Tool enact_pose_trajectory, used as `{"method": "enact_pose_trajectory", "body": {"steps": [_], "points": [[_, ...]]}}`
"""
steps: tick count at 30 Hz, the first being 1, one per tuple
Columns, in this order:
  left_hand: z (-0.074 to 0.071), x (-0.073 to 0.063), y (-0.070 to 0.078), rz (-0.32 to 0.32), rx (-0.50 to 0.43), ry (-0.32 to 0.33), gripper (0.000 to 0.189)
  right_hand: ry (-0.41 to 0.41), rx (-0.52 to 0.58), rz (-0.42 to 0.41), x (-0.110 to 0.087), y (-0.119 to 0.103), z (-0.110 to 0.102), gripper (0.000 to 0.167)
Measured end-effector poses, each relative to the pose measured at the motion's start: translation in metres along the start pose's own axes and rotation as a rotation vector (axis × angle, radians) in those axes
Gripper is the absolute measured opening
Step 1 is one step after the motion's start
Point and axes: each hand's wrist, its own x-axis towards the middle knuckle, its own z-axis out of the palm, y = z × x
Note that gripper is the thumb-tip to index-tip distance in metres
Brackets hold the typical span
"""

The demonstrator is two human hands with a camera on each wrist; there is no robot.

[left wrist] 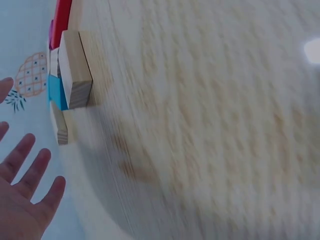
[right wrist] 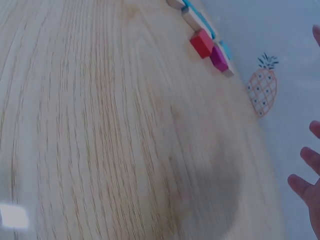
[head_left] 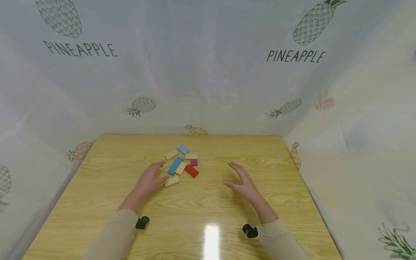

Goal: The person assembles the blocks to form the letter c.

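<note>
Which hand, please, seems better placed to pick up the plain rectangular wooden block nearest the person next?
Probably the left hand, which is close to that plain wooden block; the right hand is farther off, beyond the red rectangular block.

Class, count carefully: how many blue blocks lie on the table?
2. The darker blue block lies near the left hand; the lighter blue block lies farther back. No others show.

From my end, I count four plain wooden blocks (head_left: pixel 172 181), two blue blocks (head_left: pixel 175 165), one red block (head_left: pixel 191 171) and one purple block (head_left: pixel 194 162): eight on one surface (head_left: pixel 195 206). I count two hands (head_left: pixel 150 178) (head_left: pixel 246 186) and two black wrist cameras (head_left: pixel 142 222) (head_left: pixel 250 231).
</note>
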Motion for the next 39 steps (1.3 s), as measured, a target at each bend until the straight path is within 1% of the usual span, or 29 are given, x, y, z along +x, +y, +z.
{"method": "enact_pose_trajectory", "body": {"steps": [3,7,12,16,22,24,29,33,37,39], "points": [[0.004,0.008,0.002,-0.004,-0.027,-0.005,0.061,0.002,0.043,0.012,0.004,0.001,0.007,0.076],[0.009,0.016,0.004,-0.040,-0.081,-0.025,0.058,0.010,0.088,0.017,0.009,0.001,0.017,0.071],[0.015,0.021,0.007,-0.097,-0.151,-0.038,0.056,0.007,0.112,0.018,0.015,0.002,0.031,0.066],[0.019,0.024,0.004,-0.130,-0.170,-0.038,0.055,0.002,0.130,0.031,0.019,0.000,0.042,0.062],[0.025,0.030,0.000,-0.128,-0.165,-0.066,0.055,-0.006,0.146,0.059,0.024,-0.006,0.055,0.055],[0.027,0.033,-0.002,-0.132,-0.158,-0.078,0.055,-0.017,0.131,0.054,0.023,-0.016,0.055,0.054],[0.030,0.040,-0.006,-0.131,-0.124,-0.100,0.053,-0.054,0.137,0.030,0.020,-0.042,0.053,0.054],[0.031,0.044,-0.007,-0.108,-0.090,-0.099,0.051,-0.062,0.172,0.040,0.021,-0.047,0.057,0.052],[0.032,0.047,-0.006,-0.090,-0.060,-0.089,0.049,-0.047,0.179,0.075,0.025,-0.024,0.069,0.052],[0.033,0.048,-0.006,-0.095,-0.057,-0.087,0.049,-0.047,0.165,0.089,0.027,-0.012,0.074,0.053]]}}
